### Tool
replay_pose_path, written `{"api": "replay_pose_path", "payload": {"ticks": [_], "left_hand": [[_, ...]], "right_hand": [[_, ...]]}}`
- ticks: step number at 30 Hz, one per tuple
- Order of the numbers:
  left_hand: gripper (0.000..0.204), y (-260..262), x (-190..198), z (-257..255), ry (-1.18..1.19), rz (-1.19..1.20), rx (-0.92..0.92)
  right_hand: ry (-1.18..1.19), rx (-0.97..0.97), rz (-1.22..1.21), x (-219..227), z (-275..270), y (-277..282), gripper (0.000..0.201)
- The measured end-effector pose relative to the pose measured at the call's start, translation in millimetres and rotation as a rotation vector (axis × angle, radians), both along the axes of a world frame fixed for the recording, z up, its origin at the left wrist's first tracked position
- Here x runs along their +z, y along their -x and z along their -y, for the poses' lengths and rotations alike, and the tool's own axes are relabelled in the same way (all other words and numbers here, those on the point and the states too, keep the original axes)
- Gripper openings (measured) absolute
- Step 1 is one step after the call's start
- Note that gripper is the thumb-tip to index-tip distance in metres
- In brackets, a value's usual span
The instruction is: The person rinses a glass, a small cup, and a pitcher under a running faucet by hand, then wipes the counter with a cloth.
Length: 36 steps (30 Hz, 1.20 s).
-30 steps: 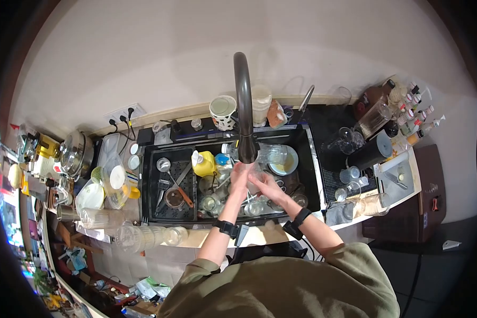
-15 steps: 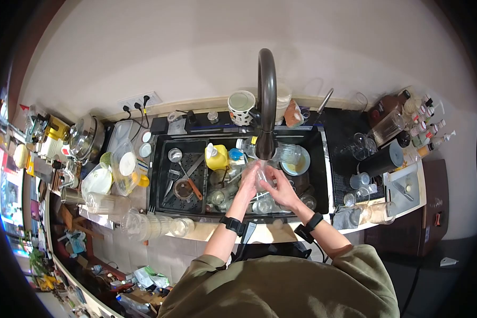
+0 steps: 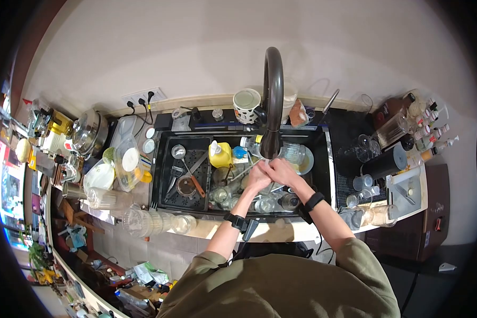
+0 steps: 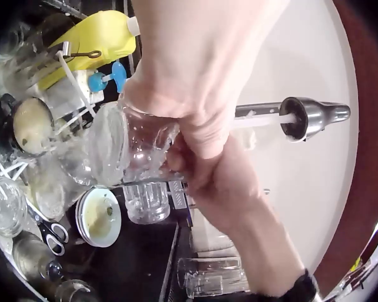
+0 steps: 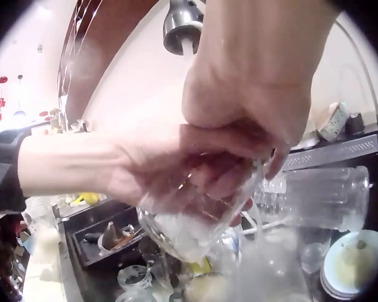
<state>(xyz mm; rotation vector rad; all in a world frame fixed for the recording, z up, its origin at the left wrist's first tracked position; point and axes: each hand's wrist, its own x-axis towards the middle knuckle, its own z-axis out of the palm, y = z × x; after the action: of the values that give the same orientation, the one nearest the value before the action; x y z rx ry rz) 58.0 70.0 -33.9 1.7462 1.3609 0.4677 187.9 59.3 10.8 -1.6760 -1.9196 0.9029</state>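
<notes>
Under the running faucet [image 3: 271, 143], both hands are together at a clear glass [image 4: 135, 141], mostly hidden from the head view. My left hand [image 3: 258, 177] grips the glass around its side. Close over it, my right hand [image 3: 283, 172] overlaps the left and holds the glass near its upper end. Fingers show through the wet, transparent wall in the right wrist view. A stream of water [image 5: 187, 47] falls from the spout behind the hands. Below them, the black sink holds several glass vessels, a bowl [image 4: 102, 217] with yellowish residue, and scissors [image 4: 52, 236].
A yellow bottle [image 3: 220, 155] stands beside a drain tray holding a ladle [image 3: 178, 152] and an orange-handled utensil [image 3: 199, 188]. A ribbed clear pitcher [image 5: 327, 198] lies behind the hands. Glassware and a dark cylinder [image 3: 385, 160] crowd the right counter; plastic containers [image 3: 127, 161] sit left.
The hands have closed together, the right one now overlapping the left, and the glass seen between them half a second ago is covered. The head view has swung, shifting the sink rightward in frame.
</notes>
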Motion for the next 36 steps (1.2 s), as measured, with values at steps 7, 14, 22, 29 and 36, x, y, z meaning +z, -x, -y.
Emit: {"api": "replay_pose_path", "payload": {"ticks": [7, 14, 22, 29, 36], "left_hand": [[0.048, 19, -36, -9, 0.084, 0.348, -0.059], [0.055, 39, 8, 15, 0.828, 1.038, 0.043], [0.059, 21, 11, 38, 0.699, 0.937, 0.140], [0.065, 22, 30, 56, 0.424, 0.828, -0.009], [0.072, 12, 58, 67, -0.077, 0.625, -0.074]], "right_hand": [[-0.007, -0.046, -0.105, 9, -14, 7, 0.051], [0.383, -0.313, -0.876, -39, -7, -29, 0.043], [0.635, -0.585, -1.309, -78, 13, -41, 0.038], [0.514, -0.571, -1.311, -57, 31, -36, 0.041], [0.506, -0.572, -1.336, -48, 31, -36, 0.038]]}}
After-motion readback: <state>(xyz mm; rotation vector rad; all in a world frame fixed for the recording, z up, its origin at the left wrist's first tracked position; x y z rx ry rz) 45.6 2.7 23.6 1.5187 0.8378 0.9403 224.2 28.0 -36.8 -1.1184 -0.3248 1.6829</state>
